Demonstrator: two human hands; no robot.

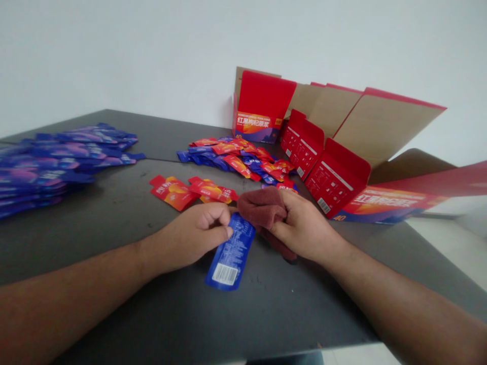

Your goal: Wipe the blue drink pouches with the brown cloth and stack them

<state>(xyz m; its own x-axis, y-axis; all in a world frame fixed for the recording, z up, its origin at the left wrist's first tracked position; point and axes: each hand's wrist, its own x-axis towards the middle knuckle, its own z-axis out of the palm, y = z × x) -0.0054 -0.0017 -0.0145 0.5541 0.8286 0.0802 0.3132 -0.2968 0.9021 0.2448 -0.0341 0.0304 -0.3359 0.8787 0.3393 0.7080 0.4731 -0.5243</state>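
My left hand pinches the top edge of a blue sachet that lies back side up on the dark table, its white barcode toward me. My right hand is closed on a dark red cloth, which presses against the upper end of the sachet. Both forearms reach in from the bottom corners.
Two red sachets lie just beyond my hands. A mixed pile of red and blue sachets sits further back. Stacked blue sachets fill the far left. Open red cartons stand at the back right, near the table's right edge.
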